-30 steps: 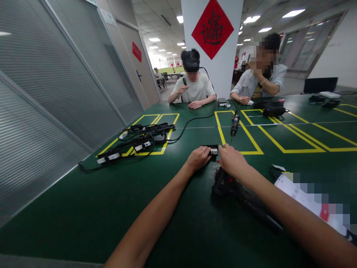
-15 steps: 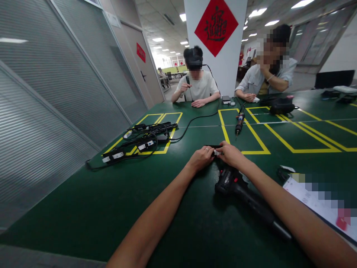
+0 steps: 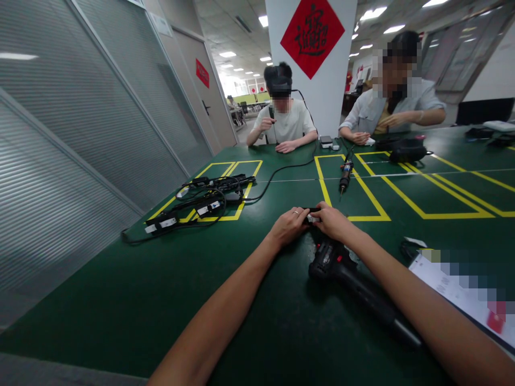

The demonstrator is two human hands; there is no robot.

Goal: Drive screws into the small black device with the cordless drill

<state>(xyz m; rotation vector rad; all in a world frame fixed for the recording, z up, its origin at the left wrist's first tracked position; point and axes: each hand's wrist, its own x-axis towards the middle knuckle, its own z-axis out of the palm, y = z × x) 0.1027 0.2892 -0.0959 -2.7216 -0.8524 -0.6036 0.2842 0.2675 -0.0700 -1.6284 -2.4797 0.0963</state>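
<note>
Beyond the wide end of a black handheld tool [image 3: 364, 289], my left hand [image 3: 289, 226] and my right hand [image 3: 332, 221] meet over the green table. Both are closed, fingertips pressed around a small black piece with a white patch [image 3: 312, 217]. Fingers cover most of that piece, so its kind and whether it joins the tool cannot be told. The tool lies under my right forearm, its long tapered tube pointing toward the lower right, with small red marks on its body.
Black cabled devices [image 3: 201, 201] lie in a yellow-taped area at left. An electric screwdriver [image 3: 345, 177] lies ahead. At right are a clipboard with paper [image 3: 454, 292] and a black pouch [image 3: 406, 151]. Two people [image 3: 281, 123] sit across the green table [image 3: 120, 300].
My hands stay on the small piece, with little visible movement. Across the table, the person at right has lowered a hand from the face toward the chest.
</note>
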